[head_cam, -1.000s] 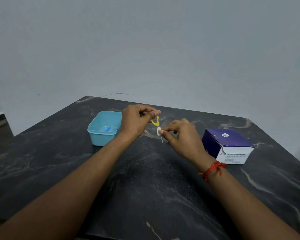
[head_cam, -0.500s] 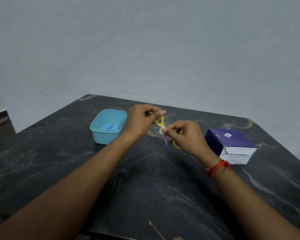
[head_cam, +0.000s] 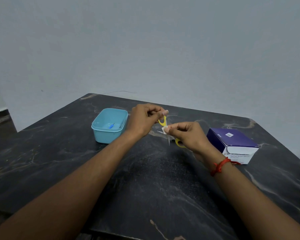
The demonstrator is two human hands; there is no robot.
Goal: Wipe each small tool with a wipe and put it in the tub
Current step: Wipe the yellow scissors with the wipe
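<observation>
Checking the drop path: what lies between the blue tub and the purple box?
Head view: the left hand holding a yellow tool, and the right hand pinching a white wipe against it.

On the table (head_cam: 145,179), a small tool (head_cam: 111,125) lies in the tub (head_cam: 107,137). Right of the tub come my left hand (head_cam: 144,120), my right hand (head_cam: 189,135), then the box (head_cam: 232,142).

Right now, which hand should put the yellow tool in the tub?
Left. The left hand holds the tool and is next to the tub; the right hand pinches the wipe.
</observation>
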